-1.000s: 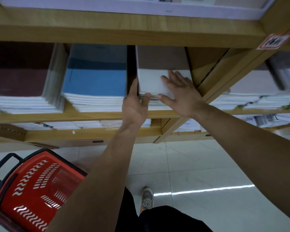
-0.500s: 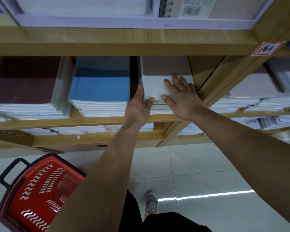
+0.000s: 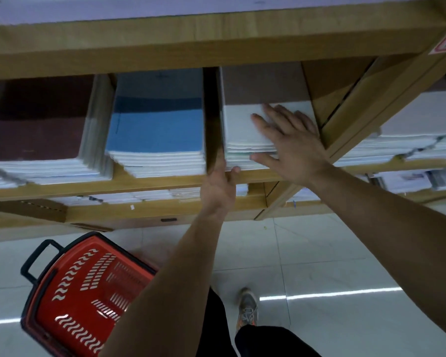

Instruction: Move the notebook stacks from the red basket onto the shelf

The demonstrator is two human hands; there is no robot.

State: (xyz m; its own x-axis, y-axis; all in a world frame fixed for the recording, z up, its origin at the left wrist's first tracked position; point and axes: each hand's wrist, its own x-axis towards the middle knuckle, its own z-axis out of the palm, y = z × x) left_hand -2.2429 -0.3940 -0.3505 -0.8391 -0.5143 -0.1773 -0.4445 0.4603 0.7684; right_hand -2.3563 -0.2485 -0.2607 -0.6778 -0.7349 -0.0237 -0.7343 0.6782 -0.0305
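Observation:
A white-covered notebook stack (image 3: 242, 130) lies on the wooden shelf (image 3: 152, 182), in the slot beside an upright divider. My right hand (image 3: 291, 145) rests flat on top of the stack with its fingers spread and its thumb against the front edges. My left hand (image 3: 218, 189) is at the stack's lower left front corner, thumb up along the left side and fingertips touching the bottom notebooks at the shelf lip. The red basket (image 3: 88, 292) stands on the floor at the lower left, with no notebooks showing in the part of it that is visible.
A blue notebook stack (image 3: 155, 130) and a maroon one (image 3: 34, 130) fill the slots to the left. A slanted wooden divider (image 3: 345, 130) stands right of my hand, with more white stacks (image 3: 402, 143) beyond it. Below is a lower shelf and a tiled floor with my shoe (image 3: 247, 307).
My left hand has slid down from the stack's side to its bottom front corner. My right hand has stayed flat on top, its fingers a little further in. The view has shifted slightly.

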